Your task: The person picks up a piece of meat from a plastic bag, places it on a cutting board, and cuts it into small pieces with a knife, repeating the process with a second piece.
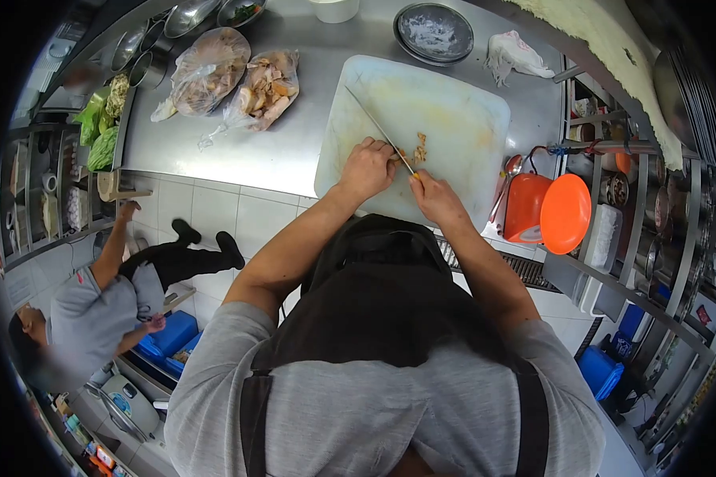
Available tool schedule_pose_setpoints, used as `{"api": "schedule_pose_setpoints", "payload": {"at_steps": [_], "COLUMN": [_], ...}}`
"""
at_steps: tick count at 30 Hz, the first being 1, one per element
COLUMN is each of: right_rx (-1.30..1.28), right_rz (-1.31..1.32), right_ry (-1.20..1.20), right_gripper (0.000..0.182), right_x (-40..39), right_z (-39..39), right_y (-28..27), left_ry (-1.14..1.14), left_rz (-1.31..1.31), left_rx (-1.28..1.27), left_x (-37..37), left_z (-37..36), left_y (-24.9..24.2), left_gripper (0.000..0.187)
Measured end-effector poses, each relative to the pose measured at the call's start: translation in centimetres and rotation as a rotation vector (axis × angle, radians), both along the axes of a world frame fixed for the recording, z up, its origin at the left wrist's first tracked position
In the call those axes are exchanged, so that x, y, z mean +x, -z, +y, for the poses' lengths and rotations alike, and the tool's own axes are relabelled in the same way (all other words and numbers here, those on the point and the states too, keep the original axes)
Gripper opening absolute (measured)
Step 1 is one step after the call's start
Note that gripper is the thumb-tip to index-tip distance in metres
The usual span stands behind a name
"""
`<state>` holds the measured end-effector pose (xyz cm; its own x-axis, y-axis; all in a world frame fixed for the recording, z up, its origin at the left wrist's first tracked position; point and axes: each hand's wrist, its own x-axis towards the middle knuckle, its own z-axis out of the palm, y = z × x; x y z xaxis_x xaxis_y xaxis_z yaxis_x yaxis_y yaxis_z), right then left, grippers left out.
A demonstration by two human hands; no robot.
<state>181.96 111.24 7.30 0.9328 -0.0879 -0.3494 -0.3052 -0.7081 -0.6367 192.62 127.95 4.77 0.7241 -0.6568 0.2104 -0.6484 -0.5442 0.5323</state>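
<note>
My right hand (437,197) is closed round the yellow handle of a long kitchen knife (372,119), whose blade slants up and left across a white cutting board (469,119). Beside the blade, the curled fingers of my left hand (367,168) press on a small brownish piece of food (396,156), mostly hidden under the fingertips. Several small chopped brown bits (420,148) lie on the board just right of the blade. What kind of food it is, I cannot make out.
Two clear bags of meat (269,91) lie left of the board on the steel counter (167,143). Dark metal dishes (433,33) and a crumpled white bag (517,56) lie behind it. Orange containers (565,213) and a spoon (511,171) are at right. Another person (103,302) stands left.
</note>
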Motion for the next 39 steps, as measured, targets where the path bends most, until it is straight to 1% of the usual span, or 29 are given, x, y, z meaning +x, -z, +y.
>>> {"api": "schedule_pose_setpoints", "payload": {"at_steps": [2, 5, 7, 10, 11, 13, 14, 16, 19, 20, 22, 23, 25, 29, 32, 34, 36, 39], "right_rx": [-0.021, 0.024, 0.065, 0.089, 0.089, -0.022, -0.019, -0.032, 0.013, 0.014, 0.048, 0.046, 0.067, -0.007, -0.027, 0.041, 0.052, 0.046], "right_rz": [-0.011, -0.026, -0.028, 0.000, 0.003, 0.023, 0.025, -0.058, -0.159, -0.160, -0.036, -0.032, -0.012, 0.004, -0.029, -0.126, -0.107, -0.059], "right_ry": [0.024, 0.035, 0.054, -0.012, -0.013, -0.024, -0.025, -0.014, 0.018, 0.018, 0.044, 0.044, -0.042, -0.035, -0.013, 0.000, -0.005, -0.039], "right_gripper": [0.036, 0.036, 0.037, 0.037, 0.037, 0.035, 0.035, 0.030, 0.030, 0.030, 0.034, 0.034, 0.034, 0.033, 0.032, 0.033, 0.033, 0.033], "right_x": [0.7, 0.1, -1.0, -2.2, -1.8, -0.7, -0.4, 0.4, -0.1, -0.5, -1.2, -1.6, -2.3, -0.9, 0.0, -0.4, -1.4, -2.5], "right_z": [0.3, -0.3, -0.4, -0.9, -0.7, 0.3, 0.5, 0.9, 1.0, 0.7, 0.1, -0.1, -0.5, 0.9, 1.4, 1.2, 0.7, 0.2], "right_y": [0.0, -0.2, -1.6, -3.1, -2.6, -0.8, -0.3, 0.2, -0.1, -0.3, -2.2, -2.5, -2.9, 0.0, 0.6, 0.5, -0.7, -2.3], "left_ry": [0.004, 0.002, -0.008, 0.005, 0.011, 0.020, 0.024, 0.031, 0.011, 0.002, -0.007, -0.009, -0.013, 0.006, 0.011, 0.007, -0.013, -0.020], "left_rz": [-0.013, -0.005, 0.020, 0.006, -0.004, -0.008, -0.014, -0.035, -0.046, -0.030, -0.005, -0.009, -0.009, -0.011, -0.026, -0.028, 0.007, 0.035], "left_rx": [0.005, 0.009, 0.017, 0.090, 0.073, 0.058, 0.033, 0.010, 0.020, 0.017, 0.016, 0.008, -0.004, -0.006, 0.005, 0.013, 0.056, 0.041], "left_x": [0.0, 0.0, -0.2, -0.1, -0.1, -0.2, -0.2, -0.1, -0.1, -0.2, -0.5, -0.4, -0.3, -0.2, -0.2, -0.2, -0.5, -0.7], "left_z": [0.2, 0.6, 1.2, 1.5, 1.3, 1.0, 0.9, 1.2, 1.1, 1.3, 1.9, 1.9, 1.6, 1.5, 1.8, 1.9, 2.6, 2.9], "left_y": [-0.3, -0.6, -0.6, -0.3, -0.2, 0.0, 0.1, 0.1, -0.8, -0.9, -0.9, -0.7, -0.5, 0.2, -0.2, -0.8, -1.1, -0.7], "left_gripper": [0.018, 0.019, 0.020, 0.019, 0.019, 0.019, 0.020, 0.021, 0.021, 0.021, 0.020, 0.019, 0.018, 0.016, 0.016, 0.016, 0.018, 0.019]}}
